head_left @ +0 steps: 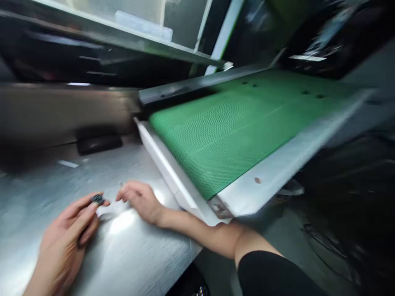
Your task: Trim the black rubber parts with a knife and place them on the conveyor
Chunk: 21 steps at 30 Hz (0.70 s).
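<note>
Over the metal table point(138, 255), my left hand point(69, 234) pinches a small dark part point(98, 199) between thumb and fingers. Just right of it is my right hand point(138, 199), its fingers curled together and pointing toward the left hand. Something tiny shows at its fingertips, too blurred to make out. The two hands are apart, with a small gap between their fingertips.
A green conveyor belt point(234, 127) with a metal frame point(265, 176) runs from centre to upper right, carrying several small dark pieces. A black object point(99, 144) and a white strip point(68, 164) lie at the table's back. Cables point(327, 246) are at lower right.
</note>
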{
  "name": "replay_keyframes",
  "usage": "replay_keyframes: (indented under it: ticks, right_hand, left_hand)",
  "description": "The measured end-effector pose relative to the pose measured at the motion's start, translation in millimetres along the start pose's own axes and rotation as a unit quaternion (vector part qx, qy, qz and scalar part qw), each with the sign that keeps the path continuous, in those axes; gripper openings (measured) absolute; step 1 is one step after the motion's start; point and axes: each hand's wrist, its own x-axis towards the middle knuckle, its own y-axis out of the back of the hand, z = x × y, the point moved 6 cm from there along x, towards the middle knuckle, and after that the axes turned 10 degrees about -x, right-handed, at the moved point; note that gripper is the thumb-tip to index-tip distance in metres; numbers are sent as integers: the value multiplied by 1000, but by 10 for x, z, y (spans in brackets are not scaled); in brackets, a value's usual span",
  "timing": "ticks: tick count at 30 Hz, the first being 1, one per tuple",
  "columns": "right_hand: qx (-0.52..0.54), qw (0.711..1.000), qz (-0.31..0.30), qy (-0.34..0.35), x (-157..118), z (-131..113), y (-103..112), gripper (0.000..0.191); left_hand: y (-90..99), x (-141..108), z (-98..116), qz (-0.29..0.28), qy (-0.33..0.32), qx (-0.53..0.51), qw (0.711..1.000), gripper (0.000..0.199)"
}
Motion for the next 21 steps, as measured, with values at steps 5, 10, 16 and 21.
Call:
replay_keyframes:
  ticks: [5, 10, 16, 21]
  right_hand:
    - [-90, 995, 3, 50, -8, -39, 32, 60]
    - [-143, 984, -12, 102, -53, -93, 9, 44]
    - [-183, 975, -7, 126, -70, -166, 12, 38]
    - [-190, 974, -9, 126, -62, -145, 5, 37]
  left_hand:
    - [-218, -41, 73, -55, -14, -68, 996, 47]
    - [-189, -24, 76, -80, -12, -91, 993, 40]
    - [-207, -44, 105, -107, -16, -117, 987, 30]
    - [-194, -40, 112, -110, -32, -109, 987, 27]
